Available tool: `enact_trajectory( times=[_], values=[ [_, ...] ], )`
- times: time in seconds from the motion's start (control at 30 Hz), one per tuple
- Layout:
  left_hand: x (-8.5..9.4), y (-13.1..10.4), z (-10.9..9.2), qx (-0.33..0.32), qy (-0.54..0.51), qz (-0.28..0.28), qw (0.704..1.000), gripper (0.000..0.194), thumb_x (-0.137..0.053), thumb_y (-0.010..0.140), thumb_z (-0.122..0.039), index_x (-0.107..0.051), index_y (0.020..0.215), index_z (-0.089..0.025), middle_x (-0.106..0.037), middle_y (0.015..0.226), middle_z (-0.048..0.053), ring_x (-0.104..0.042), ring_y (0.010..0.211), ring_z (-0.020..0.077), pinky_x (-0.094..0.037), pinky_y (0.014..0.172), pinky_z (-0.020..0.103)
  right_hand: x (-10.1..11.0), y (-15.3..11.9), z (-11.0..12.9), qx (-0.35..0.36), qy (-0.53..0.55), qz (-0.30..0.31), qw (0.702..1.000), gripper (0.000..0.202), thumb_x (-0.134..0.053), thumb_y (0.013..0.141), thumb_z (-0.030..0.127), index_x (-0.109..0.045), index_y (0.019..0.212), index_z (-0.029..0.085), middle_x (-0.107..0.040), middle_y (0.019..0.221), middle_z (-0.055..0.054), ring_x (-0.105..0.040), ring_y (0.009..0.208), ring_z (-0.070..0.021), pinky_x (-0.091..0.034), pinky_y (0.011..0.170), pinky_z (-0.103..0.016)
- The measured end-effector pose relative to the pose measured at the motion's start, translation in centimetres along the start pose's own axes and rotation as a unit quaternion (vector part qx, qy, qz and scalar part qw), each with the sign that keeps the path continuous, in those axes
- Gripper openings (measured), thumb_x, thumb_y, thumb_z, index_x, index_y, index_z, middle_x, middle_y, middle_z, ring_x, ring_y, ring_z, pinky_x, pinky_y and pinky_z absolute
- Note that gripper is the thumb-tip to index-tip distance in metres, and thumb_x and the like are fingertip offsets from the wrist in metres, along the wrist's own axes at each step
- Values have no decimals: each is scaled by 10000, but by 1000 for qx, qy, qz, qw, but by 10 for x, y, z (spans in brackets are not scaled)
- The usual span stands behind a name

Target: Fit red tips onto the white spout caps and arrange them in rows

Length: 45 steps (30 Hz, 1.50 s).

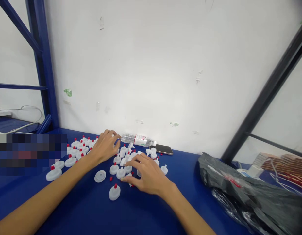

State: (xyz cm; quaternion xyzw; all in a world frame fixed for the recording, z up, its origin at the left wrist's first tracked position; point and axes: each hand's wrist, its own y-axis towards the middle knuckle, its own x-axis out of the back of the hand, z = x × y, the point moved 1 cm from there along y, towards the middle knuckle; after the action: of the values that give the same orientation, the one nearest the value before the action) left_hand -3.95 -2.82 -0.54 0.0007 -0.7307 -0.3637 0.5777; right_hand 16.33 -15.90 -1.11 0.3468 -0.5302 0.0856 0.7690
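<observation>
White plastic discs with red caps make up the group at the far left of my blue table, sitting close together and upright, each with its red tip showing. A few bigger ones lie nearer me on that side, among them a capped disc by my left forearm. I judge these to be the finished ones, so a fair share of the work looks done.

My left hand lies palm down just right of that group, fingers loosely curled and reaching toward the back of the table; I cannot tell whether it pinches anything under the fingertips. Just in front of it lies a bare disc with no red cap, flat on the table, and beside that another capped disc standing apart, nearest to me.

Between my hands is the loose pile of discs, most without red tips, with small red caps scattered on the blue surface among them. That pile is what looks left to do, and it is not small.

My right hand rests on the near right edge of the pile, fingers spread and bent over the pieces, fingertips touching them; whether it grips one I cannot tell.

Behind the pile, against the white wall, a water bottle lies on its side with a phone just right of it. Well off to the right sits a crumpled dark plastic bag.
</observation>
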Motion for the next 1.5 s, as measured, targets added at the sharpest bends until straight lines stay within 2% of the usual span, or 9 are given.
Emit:
enact_trajectory(
  times=[0.13,0.33,0.5,0.63,0.8,0.9,1.07,1.33,1.5],
  values=[
    [-8,-1,19,41,62,5,997,347,-641,964,-380,-650,1245,-176,-586,1377,120,-517,1303,325,-436,1061,570,-6,1,4,26,-6,11,1000,203,-618,1013,368,-735,1080,217,-715,1067,-54,-611,1028,-211,-444,976,-348],
    [-16,-4,20,55,88,34,994,348,-628,984,-394,-642,1251,-171,-624,1334,110,-588,1234,298,-485,1028,549,-11,2,18,35,80,-19,996,359,-716,918,528,-740,1117,230,-746,1039,-34,-640,984,-197,-444,934,-318],
    [-9,-3,13,35,72,43,996,295,-618,993,-374,-659,1198,-166,-658,1254,94,-611,1188,278,-488,1018,530,-26,5,28,95,126,11,987,216,-616,1019,382,-763,1001,224,-792,995,-9,-688,935,-169,-442,928,-289],
    [7,-1,0,12,24,48,998,234,-570,1012,-365,-672,1077,-165,-676,1136,73,-619,1105,244,-479,981,472,-12,8,12,25,148,-38,988,128,-673,987,334,-770,983,251,-795,961,3,-700,910,-173,-465,888,-284],
    [32,-6,-18,-30,-89,139,986,394,-487,981,-426,-611,671,-217,-639,671,22,-585,633,194,-387,617,311,28,7,-22,-86,88,-102,987,103,-687,968,274,-782,999,248,-788,959,-16,-691,866,-188,-485,819,-305],
    [38,-12,-24,-40,-148,211,965,369,-610,856,-516,-623,616,-235,-664,630,20,-593,580,194,-338,542,294,42,1,-37,-120,82,-54,988,135,-675,963,303,-794,952,240,-783,899,-17,-685,777,-177,-488,748,-289],
    [33,-15,-20,-39,-202,281,937,227,-685,751,-430,-692,628,-239,-701,627,22,-638,593,202,-381,525,273,42,-5,-44,-121,108,31,986,178,-705,940,364,-812,904,226,-767,792,-12,-672,713,-164,-465,681,-264],
    [24,-8,-10,-48,-246,242,937,504,-620,829,-615,-546,516,-227,-540,523,-4,-473,508,158,-295,512,296,45,-6,-54,-146,31,12,989,252,-583,1007,350,-809,979,240,-790,977,-30,-686,829,-182,-476,755,-278],
    [26,-7,-12,-56,-260,229,936,519,-623,837,-622,-542,518,-220,-488,520,-21,-413,514,142,-268,519,293,42,-9,-65,-173,-32,17,984,228,-599,987,331,-807,981,238,-777,920,-45,-678,802,-203,-431,703,-288]
  ],
)
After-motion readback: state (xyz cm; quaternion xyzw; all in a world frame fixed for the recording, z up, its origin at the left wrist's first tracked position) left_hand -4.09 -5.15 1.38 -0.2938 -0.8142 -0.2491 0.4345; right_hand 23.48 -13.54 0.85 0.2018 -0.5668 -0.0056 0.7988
